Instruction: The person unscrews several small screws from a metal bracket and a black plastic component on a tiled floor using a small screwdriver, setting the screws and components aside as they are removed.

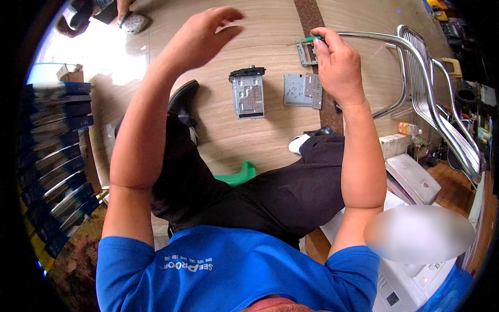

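Note:
My left hand (210, 34) is raised over the floor at the far left, fingers and thumb apart, with nothing in it. At the far right, my right hand (339, 65) pinches a small screwdriver (311, 39) by its green handle, the thin shaft pointing left. Between the hands and closer to me, a silver box-shaped car stereo (248, 96) with a black front stands on the floor. To its right lies a flat perforated metal cover (299, 92). A metal bracket (305, 54) sits beyond the cover, partly hidden by my right hand.
A chrome-framed chair (416, 67) stands at the right. Stacked dark blue boxes (60, 125) rise at the left. A green plastic piece (241, 174) shows between my legs. Boxes (413, 177) and a white machine (405, 286) are at lower right. Another person's clog (133, 23) is at far left.

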Action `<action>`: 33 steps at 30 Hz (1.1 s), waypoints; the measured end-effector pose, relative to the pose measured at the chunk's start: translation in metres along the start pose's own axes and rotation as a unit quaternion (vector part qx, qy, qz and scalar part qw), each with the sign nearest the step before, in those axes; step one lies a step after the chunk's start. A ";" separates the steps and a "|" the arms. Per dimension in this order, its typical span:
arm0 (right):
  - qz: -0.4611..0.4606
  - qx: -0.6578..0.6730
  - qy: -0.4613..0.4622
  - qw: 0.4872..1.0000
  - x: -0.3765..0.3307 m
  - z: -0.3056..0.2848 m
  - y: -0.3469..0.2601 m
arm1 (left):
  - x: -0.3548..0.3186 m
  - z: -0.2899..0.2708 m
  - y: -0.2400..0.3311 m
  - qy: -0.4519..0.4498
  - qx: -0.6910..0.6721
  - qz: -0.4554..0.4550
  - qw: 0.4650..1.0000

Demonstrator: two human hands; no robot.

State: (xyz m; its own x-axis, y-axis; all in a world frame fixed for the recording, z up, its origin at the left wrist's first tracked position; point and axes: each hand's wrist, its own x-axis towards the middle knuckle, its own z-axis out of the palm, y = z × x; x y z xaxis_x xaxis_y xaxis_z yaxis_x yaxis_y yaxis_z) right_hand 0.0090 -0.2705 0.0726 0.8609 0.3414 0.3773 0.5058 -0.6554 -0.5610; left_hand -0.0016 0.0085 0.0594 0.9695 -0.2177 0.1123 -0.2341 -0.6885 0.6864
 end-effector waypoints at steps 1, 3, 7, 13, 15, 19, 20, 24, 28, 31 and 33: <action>0.006 -0.004 -0.004 1.000 -0.002 0.001 0.004 | 0.000 0.004 -0.006 -0.094 0.102 -0.030 0.990; 0.016 -0.011 -0.006 1.000 -0.004 0.003 0.010 | 0.000 0.007 -0.013 -0.274 0.300 -0.081 0.910; 0.044 0.015 -0.013 0.999 -0.006 0.008 0.008 | -0.003 0.023 -0.011 -0.222 0.158 -0.007 0.962; 0.039 0.049 0.015 0.998 -0.005 0.013 0.005 | 0.005 0.036 -0.018 -0.276 0.214 -0.027 0.937; 0.033 0.054 0.035 0.997 -0.004 0.019 0.013 | 0.003 0.036 -0.018 -0.286 0.213 -0.040 0.933; 0.056 0.036 0.049 0.997 -0.002 0.020 0.027 | 0.003 0.039 -0.015 -0.263 0.195 0.002 0.945; 0.073 0.041 0.052 0.995 -0.001 0.022 0.032 | 0.003 0.037 -0.011 -0.270 0.197 0.003 0.942; 0.178 0.101 0.054 0.977 0.002 0.040 0.048 | -0.001 0.036 -0.014 -0.270 0.196 0.010 0.943; 0.246 0.056 0.036 0.967 -0.008 0.080 0.115 | 0.001 0.037 -0.006 -0.273 0.188 0.011 0.943; 0.262 -0.075 -0.052 0.961 -0.041 0.113 0.149 | -0.005 0.037 -0.007 -0.266 0.177 0.000 0.947; 0.340 -0.127 -0.094 0.927 -0.080 0.128 0.188 | -0.003 0.034 0.001 -0.274 0.183 0.010 0.944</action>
State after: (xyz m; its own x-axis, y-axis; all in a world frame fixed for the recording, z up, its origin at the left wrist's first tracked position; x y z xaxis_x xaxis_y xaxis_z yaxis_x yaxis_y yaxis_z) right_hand 0.0424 -0.3349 -0.1577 0.9826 -0.1120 -0.1483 -0.1653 -0.8914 -0.4221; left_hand -0.0072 -0.0152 0.0352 0.8052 -0.4891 -0.3354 -0.3576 -0.8516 0.3834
